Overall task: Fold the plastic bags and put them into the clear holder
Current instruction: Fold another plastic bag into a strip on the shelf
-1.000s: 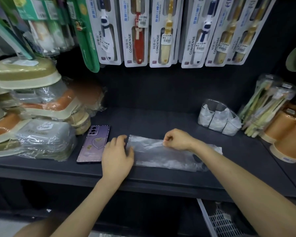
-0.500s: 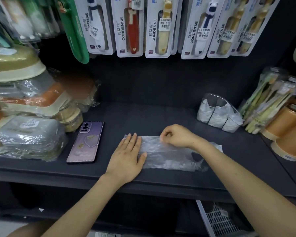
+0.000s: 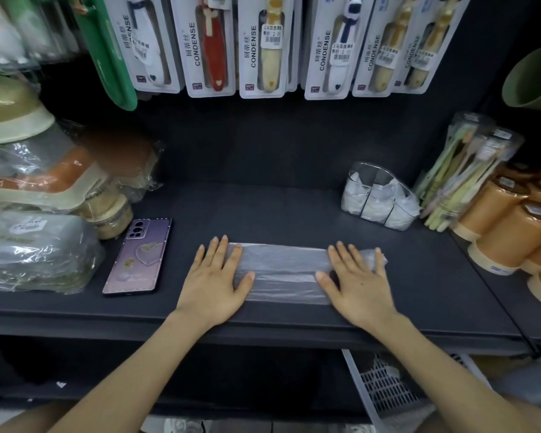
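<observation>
Left grip and right grip — both splayed flat — press plastic bag lying left-right.

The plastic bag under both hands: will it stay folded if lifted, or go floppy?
Probably floppy: the plastic bag is thin translucent film, and the left hand and right hand press it flat. It looks very light, so it may spring open or slide on the dark shelf when released.

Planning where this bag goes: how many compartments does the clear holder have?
3, side by side in the clear holder: left compartment, middle compartment, right compartment; each holds folded white bags.
</observation>
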